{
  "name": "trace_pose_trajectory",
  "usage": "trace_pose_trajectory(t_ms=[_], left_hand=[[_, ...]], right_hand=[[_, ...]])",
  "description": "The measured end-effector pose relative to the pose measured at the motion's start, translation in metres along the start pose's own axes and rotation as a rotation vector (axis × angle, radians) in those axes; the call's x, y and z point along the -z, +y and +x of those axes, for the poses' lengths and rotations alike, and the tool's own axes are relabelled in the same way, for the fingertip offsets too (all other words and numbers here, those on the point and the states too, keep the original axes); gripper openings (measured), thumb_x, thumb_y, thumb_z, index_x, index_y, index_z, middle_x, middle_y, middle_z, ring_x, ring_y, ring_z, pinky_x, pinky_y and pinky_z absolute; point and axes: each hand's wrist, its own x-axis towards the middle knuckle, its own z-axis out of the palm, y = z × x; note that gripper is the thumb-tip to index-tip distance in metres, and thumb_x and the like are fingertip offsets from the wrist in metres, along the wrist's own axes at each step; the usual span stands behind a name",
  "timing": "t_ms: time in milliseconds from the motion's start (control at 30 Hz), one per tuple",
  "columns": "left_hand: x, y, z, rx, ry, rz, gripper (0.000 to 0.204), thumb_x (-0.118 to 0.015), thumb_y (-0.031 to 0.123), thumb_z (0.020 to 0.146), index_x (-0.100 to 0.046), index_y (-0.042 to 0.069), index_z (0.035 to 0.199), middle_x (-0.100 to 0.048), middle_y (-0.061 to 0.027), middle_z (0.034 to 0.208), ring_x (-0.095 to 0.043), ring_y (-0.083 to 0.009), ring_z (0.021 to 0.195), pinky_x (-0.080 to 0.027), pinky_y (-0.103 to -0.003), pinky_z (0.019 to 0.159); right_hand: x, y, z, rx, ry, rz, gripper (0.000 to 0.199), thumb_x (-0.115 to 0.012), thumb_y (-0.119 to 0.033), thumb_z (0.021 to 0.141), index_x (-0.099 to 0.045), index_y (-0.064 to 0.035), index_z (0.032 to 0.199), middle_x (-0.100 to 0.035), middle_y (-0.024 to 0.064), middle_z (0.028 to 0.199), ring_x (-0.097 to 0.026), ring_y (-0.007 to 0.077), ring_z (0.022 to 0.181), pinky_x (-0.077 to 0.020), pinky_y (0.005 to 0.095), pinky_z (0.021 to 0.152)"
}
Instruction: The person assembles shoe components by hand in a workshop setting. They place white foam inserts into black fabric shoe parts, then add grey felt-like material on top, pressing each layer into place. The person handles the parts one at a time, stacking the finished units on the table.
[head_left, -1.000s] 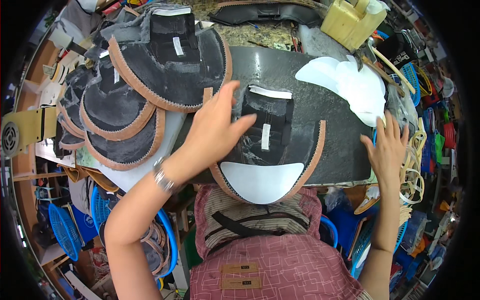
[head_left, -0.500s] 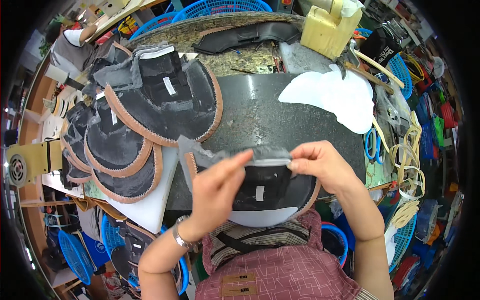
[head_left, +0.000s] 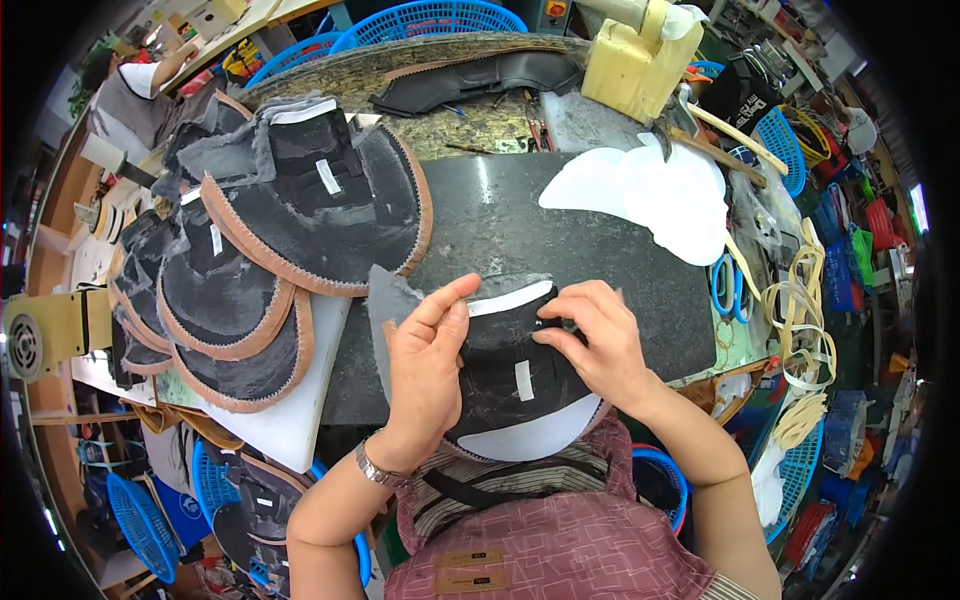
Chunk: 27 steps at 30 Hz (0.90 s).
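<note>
A black shoe upper with a fuzzy grey lining lies in front of me, at the near edge of the dark work slab. A white strip runs along its top edge, and a pale curved patch covers its near end. My left hand rests against its left side, fingers stretched upward and the thumb apart, close to the strip's left end. With thumb and forefinger, my right hand pinches the upper just below the strip's right end. The fingertips hide the exact spot gripped.
Several brown-edged uppers are piled at the left, partly on a white board. White cut pieces, blue-handled scissors and a yellowish container stand at the right. A person is at the far left.
My left hand has drawn back from over the strip, and its fingers have turned upward. My right hand has shifted from the strip's end to just below it. The view has moved slightly.
</note>
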Motion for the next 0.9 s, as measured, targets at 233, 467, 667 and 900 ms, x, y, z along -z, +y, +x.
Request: trace_pose_trajectory(t_ms=[233, 467, 667, 900], left_hand=[[0.007, 0.003, -0.012, -0.020, -0.066, 0.034, 0.028, -0.048, 0.011, 0.095, -0.055, 0.001, 0.120, -0.052, 0.0091, 0.075, -0.038, 0.0029, 0.062, -0.030, -0.013, 0.054], [-0.018, 0.010, -0.033, -0.155, -0.178, 0.136, 0.031, -0.052, 0.005, 0.092, -0.053, -0.002, 0.122, -0.054, 0.0051, 0.088, -0.040, 0.0012, 0.071, -0.032, -0.013, 0.061], [-0.022, 0.007, -0.033, -0.153, -0.165, 0.133, 0.031, -0.052, 0.005, 0.092, -0.053, -0.002, 0.122, -0.053, 0.0055, 0.086, -0.039, 0.0008, 0.070, -0.032, -0.014, 0.060], [-0.027, 0.007, -0.045, -0.236, -0.172, 0.174, 0.033, -0.053, 0.002, 0.090, -0.053, -0.001, 0.123, -0.046, 0.0077, 0.078, -0.032, 0.0018, 0.064, -0.028, -0.014, 0.055]], right_hand=[[0.046, 0.034, -0.002, 0.047, 0.317, -0.412, 0.009, -0.064, -0.006, 0.074, -0.056, -0.0033, 0.074, -0.056, 0.0105, 0.074, -0.055, 0.0296, 0.070, -0.0444, 0.0370, 0.061], [0.100, 0.038, -0.030, -0.188, 0.179, -0.539, 0.011, -0.058, 0.003, 0.074, -0.057, -0.0029, 0.084, -0.057, 0.0144, 0.097, -0.056, 0.0329, 0.092, -0.0442, 0.0400, 0.079], [0.053, -0.020, -0.022, 0.279, 0.125, -0.298, 0.021, -0.071, -0.006, 0.064, -0.062, -0.0027, 0.083, -0.059, 0.0061, 0.075, -0.059, 0.0207, 0.068, -0.0479, 0.0301, 0.057], [0.039, -0.029, -0.016, 0.179, 0.105, -0.311, 0.017, -0.068, -0.003, 0.067, -0.060, -0.0017, 0.082, -0.060, 0.0065, 0.074, -0.058, 0.0199, 0.064, -0.0469, 0.0293, 0.055]])
